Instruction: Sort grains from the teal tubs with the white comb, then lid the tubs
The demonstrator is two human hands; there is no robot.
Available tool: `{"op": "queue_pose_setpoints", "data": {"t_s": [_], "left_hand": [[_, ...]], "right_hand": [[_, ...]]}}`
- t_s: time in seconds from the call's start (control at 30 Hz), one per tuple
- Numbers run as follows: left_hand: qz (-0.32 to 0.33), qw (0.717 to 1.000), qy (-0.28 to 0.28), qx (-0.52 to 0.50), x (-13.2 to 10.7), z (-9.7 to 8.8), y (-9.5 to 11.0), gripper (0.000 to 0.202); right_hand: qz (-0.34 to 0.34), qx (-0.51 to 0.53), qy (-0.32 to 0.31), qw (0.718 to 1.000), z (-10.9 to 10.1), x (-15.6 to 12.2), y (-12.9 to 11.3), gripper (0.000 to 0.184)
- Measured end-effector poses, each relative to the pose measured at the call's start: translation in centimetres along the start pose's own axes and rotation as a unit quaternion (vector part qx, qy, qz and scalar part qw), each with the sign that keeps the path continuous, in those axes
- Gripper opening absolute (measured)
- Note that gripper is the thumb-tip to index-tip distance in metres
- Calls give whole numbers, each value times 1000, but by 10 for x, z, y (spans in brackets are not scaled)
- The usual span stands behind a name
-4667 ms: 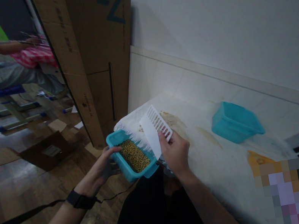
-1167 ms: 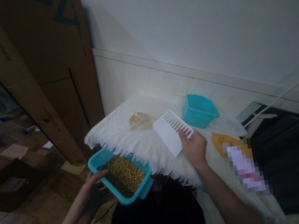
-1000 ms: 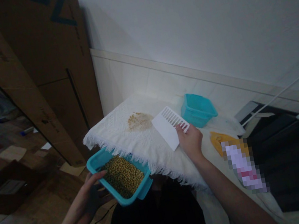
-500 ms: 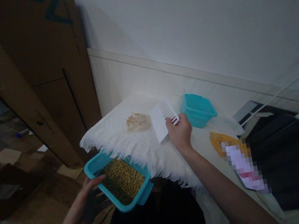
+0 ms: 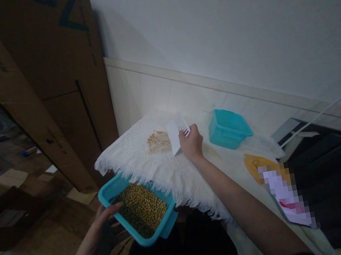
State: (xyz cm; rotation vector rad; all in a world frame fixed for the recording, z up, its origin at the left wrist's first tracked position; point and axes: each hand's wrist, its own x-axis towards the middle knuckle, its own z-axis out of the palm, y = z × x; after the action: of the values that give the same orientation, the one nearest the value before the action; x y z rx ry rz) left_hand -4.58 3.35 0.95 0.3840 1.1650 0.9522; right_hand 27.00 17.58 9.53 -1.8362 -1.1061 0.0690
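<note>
My left hand (image 5: 106, 220) grips the near side of a teal tray (image 5: 162, 228) full of small yellow-green beans, held just below the fringed edge of a white cloth (image 5: 144, 163). My right hand (image 5: 191, 143) is closed on a white slotted plastic scraper (image 5: 176, 131), standing on edge on the cloth right beside a small pile of beans (image 5: 159, 141). A second, empty teal tray (image 5: 228, 128) sits on the cloth to the right of that hand.
Tall cardboard boxes (image 5: 49, 78) lean against the wall at the left. A yellow packet (image 5: 254, 165) and a clear bag lie on the surface to the right, with a dark flat device (image 5: 328, 161) beyond. Wooden floor with cardboard scraps lies to the left.
My right hand has carried the scraper left and away across the cloth, up to the bean pile, and tipped it more upright. The bean tray in my left hand stayed under the cloth's edge.
</note>
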Motion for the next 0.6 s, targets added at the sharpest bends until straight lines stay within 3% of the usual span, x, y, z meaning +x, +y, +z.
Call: {"op": "queue_pose_setpoints", "data": {"t_s": [0.13, 0.4, 0.6], "left_hand": [[3, 1000, 20, 15, -4, 4, 1, 88], [5, 1000, -2, 27, 0, -3, -1, 90], [3, 1000, 7, 28, -1, -2, -1, 85]], "right_hand": [[-6, -5, -1, 1000, 1, 6, 2, 32], [-12, -23, -17, 1000, -2, 14, 2, 23], [-23, -36, -14, 999, -11, 26, 6, 28]]}}
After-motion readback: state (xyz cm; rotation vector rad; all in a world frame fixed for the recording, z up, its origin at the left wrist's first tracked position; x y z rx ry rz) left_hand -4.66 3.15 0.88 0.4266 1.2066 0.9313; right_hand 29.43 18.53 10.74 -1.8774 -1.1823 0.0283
